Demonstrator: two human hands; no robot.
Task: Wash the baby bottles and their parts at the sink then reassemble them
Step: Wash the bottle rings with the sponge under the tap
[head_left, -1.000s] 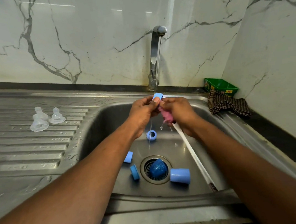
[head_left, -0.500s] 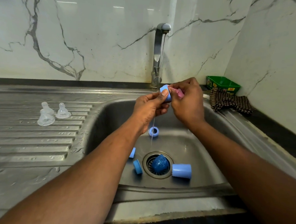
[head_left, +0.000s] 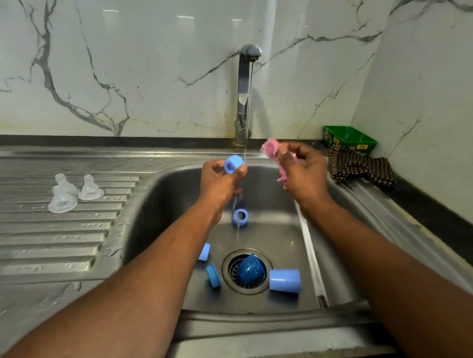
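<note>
L hand (head_left: 218,182) pinches 1 blue ring (head_left: 233,164); R hand (head_left: 303,170) grips pink brush (head_left: 273,150). 3 clear teats (head_left: 74,191) on drainboard (head_left: 46,236).

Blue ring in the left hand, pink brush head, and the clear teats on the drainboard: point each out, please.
Blue ring (head_left: 233,164), head view, on its outer wall.
Pink brush head (head_left: 270,147), head view, on the bristles above the right hand's fingers.
Clear teats (head_left: 62,201), head view, on the nearest teat's base.

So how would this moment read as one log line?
stage: washing | left hand: holds blue ring | right hand: grips pink brush | tap: running
</note>
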